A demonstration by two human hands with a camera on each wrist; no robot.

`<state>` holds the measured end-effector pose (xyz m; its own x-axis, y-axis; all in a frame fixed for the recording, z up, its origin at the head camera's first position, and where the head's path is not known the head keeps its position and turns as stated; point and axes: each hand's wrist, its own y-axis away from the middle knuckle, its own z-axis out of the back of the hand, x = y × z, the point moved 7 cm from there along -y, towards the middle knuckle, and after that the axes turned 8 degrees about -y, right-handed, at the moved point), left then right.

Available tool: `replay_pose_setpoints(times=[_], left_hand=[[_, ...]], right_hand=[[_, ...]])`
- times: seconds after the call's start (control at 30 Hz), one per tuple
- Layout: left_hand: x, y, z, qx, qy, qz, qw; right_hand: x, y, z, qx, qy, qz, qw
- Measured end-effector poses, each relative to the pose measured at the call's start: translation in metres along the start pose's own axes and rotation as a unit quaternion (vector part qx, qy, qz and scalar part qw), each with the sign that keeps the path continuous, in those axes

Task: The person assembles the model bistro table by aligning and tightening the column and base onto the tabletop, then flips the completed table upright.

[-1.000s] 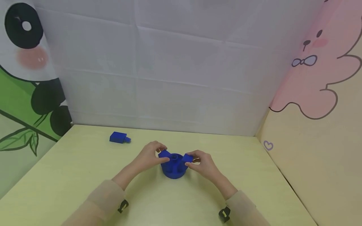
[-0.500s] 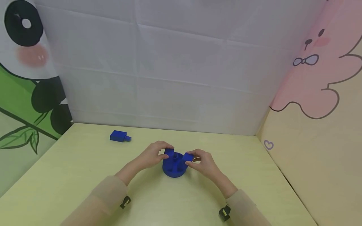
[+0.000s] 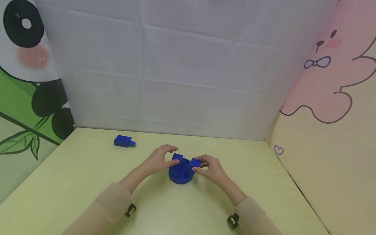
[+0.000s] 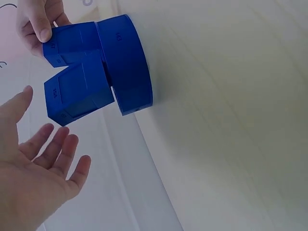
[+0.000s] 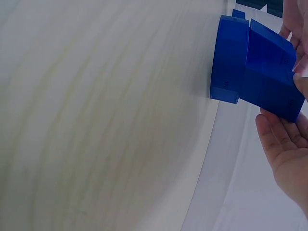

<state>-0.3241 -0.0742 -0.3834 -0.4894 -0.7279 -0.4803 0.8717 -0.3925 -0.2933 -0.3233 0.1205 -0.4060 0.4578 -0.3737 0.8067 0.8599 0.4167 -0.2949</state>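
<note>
A round blue base [image 3: 180, 179] with a central ring stands on the table. Two blue blocks rise from it and lean outward: the left block [image 4: 79, 89] and the right block [image 4: 74, 42]. My left hand [image 3: 157, 161] is spread beside the left block; in the left wrist view its thumb and fingers stand apart from it. With thumb and fingers my right hand [image 3: 213, 170] pinches the top of the right block. How the blocks' lower ends sit in the base is hidden.
Another blue block [image 3: 122, 141] with a narrow peg end lies at the back left of the pale yellow table [image 3: 179, 212]. A white sheet [image 3: 188, 65] hangs behind, and printed panels stand on both sides.
The left block has shifted right and stands in the base's left side. My left hand has let go of it and spread its fingers. The right hand stays on its block.
</note>
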Motion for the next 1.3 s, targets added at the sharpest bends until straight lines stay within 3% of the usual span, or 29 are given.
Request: replay_pose_setpoints(times=[0.17,0.27,0.47,0.77,0.97,1.13,1.3], left_hand=[[0.007,0.000,-0.004,-0.038,0.018,0.100,0.9941],[0.010,0.000,-0.009,-0.042,0.023,0.148,0.9878],[0.010,-0.001,-0.015,-0.037,0.014,0.182,0.9825],[0.008,0.000,-0.015,-0.030,0.035,0.163,0.9855],[0.008,0.003,-0.014,-0.018,0.047,0.134,0.9897],[0.006,0.003,-0.013,-0.005,0.037,0.085,0.9956],[-0.003,0.004,-0.011,0.010,0.019,0.002,0.9998]], right_hand=[[-0.001,0.001,0.000,0.002,0.002,-0.003,1.0000],[-0.001,0.001,0.000,0.000,0.003,-0.001,1.0000],[-0.002,0.001,0.000,-0.002,0.003,-0.001,1.0000],[-0.001,0.001,0.000,-0.001,-0.007,0.008,0.9999],[0.000,0.000,0.000,-0.005,-0.008,0.009,0.9999],[0.000,0.001,0.001,-0.004,-0.010,0.007,0.9999],[0.000,0.001,0.001,-0.003,-0.006,0.007,1.0000]])
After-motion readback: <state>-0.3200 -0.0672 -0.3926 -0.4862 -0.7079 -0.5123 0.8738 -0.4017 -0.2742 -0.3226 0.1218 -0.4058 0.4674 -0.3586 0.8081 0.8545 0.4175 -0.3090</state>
